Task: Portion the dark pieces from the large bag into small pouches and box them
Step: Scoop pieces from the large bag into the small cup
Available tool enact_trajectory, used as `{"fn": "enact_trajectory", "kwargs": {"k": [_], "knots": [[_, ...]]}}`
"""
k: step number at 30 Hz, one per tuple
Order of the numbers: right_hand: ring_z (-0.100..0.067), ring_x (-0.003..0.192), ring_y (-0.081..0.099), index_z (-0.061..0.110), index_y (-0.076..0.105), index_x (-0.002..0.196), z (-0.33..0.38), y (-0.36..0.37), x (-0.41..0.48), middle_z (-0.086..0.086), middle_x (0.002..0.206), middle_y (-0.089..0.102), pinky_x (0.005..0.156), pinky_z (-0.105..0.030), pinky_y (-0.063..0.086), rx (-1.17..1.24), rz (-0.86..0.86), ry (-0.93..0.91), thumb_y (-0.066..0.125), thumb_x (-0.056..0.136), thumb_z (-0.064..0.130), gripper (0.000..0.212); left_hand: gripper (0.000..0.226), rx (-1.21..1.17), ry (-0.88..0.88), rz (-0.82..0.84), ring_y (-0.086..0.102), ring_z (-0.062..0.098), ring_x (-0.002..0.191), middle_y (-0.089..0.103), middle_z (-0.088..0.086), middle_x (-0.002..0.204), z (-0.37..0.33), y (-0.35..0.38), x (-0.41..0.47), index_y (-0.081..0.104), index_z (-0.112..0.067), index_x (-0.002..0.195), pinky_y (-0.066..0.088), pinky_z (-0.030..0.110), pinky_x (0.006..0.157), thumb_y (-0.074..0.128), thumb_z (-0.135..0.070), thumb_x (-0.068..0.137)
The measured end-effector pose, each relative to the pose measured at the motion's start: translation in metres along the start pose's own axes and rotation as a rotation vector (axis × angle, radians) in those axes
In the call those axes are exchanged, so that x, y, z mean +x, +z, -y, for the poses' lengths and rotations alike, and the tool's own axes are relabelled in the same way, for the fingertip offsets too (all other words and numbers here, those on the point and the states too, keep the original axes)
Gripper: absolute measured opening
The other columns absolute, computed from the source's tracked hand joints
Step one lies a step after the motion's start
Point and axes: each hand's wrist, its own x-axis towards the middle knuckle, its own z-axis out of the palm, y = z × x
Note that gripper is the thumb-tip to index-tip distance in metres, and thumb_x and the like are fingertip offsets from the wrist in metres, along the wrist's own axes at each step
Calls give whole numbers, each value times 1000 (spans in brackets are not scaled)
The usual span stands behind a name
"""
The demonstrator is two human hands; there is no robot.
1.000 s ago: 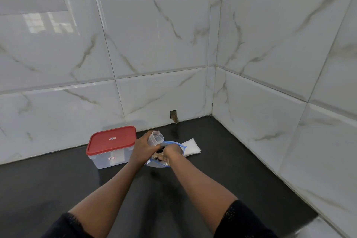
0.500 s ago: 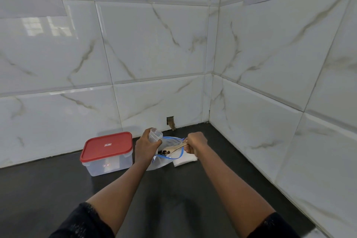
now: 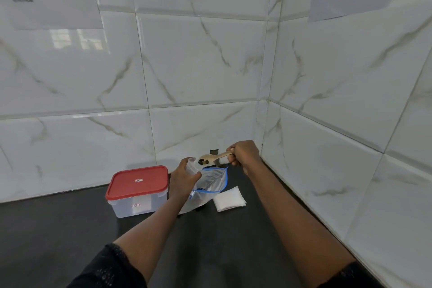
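My left hand (image 3: 183, 176) grips a small clear pouch (image 3: 192, 165), its mouth facing up and to the right. My right hand (image 3: 244, 152) holds a wooden spoon (image 3: 211, 158) by the handle; its bowl carries a few dark pieces right at the pouch's mouth. Below them stands the large clear bag (image 3: 209, 184) with a blue zip edge, open, with dark pieces dimly visible inside. A clear box with a red lid (image 3: 138, 182) sits shut to the left of my left hand.
A stack of flat white pouches (image 3: 229, 199) lies on the black counter (image 3: 70, 229) right of the large bag. Marble-tiled walls meet in a corner just behind and to the right of my hands.
My right hand has lifted the spoon out of the large bag with dark pieces on it and brought it up to the small pouch's mouth. My left hand stayed by the bag.
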Motion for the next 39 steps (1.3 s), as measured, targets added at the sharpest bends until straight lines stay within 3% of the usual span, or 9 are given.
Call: {"fn": "enact_trajectory", "kwargs": {"k": [5, 11, 16, 23, 27, 30, 33, 36, 39], "knots": [[-12, 49, 51, 3, 68, 84, -1, 20, -11, -9, 62, 57, 44, -14, 44, -170, 19, -198, 42, 91, -3, 28, 55, 7, 14, 68, 50, 16, 96, 59, 5, 121, 3, 2, -2, 46, -17, 130, 41, 27, 79, 66, -15, 79], [-23, 85, 67, 0, 72, 100, -3, 25, -18, -14, 91, 72, 85, -31, 55, -456, 69, -562, 49, 90, -4, 26, 56, -37, -13, 75, 53, 19, 101, 59, 3, 118, 8, 1, 0, 45, -19, 128, 45, 31, 84, 67, -16, 77], [-24, 88, 67, 2, 72, 105, -5, 22, -19, -15, 100, 72, 82, -27, 52, -612, 103, -722, 52, 90, -3, 26, 56, -54, -15, 80, 53, 19, 101, 57, 3, 120, 10, 2, 1, 44, -17, 129, 45, 29, 84, 68, -16, 78], [-24, 86, 67, 0, 74, 98, -3, 13, -18, -14, 94, 73, 77, -22, 47, -577, 24, -758, 52, 88, -5, 25, 55, -54, -13, 82, 52, 17, 100, 57, -2, 115, 11, 2, 2, 44, -17, 129, 46, 29, 83, 68, -17, 79], [-20, 74, 64, 1, 75, 90, 3, 0, -14, -15, 85, 73, 74, -30, 52, -475, -31, -636, 51, 84, -7, 25, 45, -75, -11, 82, 56, 17, 96, 58, -6, 105, 11, 0, 1, 51, -19, 120, 45, 27, 79, 67, -14, 79], [-23, 77, 64, 9, 75, 85, 8, -9, -9, -6, 82, 71, 77, -36, 54, -600, 12, -552, 52, 82, -1, 26, 40, -85, -5, 80, 58, 17, 96, 62, -4, 104, 10, -3, 2, 55, -20, 114, 43, 25, 77, 67, -14, 77], [-24, 88, 64, 17, 74, 87, 4, -4, -7, -7, 97, 69, 82, -36, 54, -899, 135, -451, 52, 79, 6, 26, 38, -60, 1, 90, 59, 17, 95, 63, -4, 104, 11, -3, 1, 55, -23, 111, 48, 28, 79, 68, -16, 77], [-24, 93, 65, 16, 75, 95, -20, 12, -6, -8, 106, 68, 85, -34, 54, -971, 221, -392, 51, 84, 9, 27, 40, 21, 7, 100, 60, 17, 94, 64, -4, 104, 13, -5, 0, 55, -21, 114, 52, 33, 84, 69, -22, 77], [-24, 108, 60, 20, 70, 112, -51, 32, -7, -9, 120, 64, 94, -34, 50, -1039, 318, -384, 47, 90, 12, 33, 37, 53, 37, 105, 60, 16, 90, 64, -4, 99, 11, -7, 0, 58, -20, 111, 50, 28, 79, 69, -21, 76]]}}
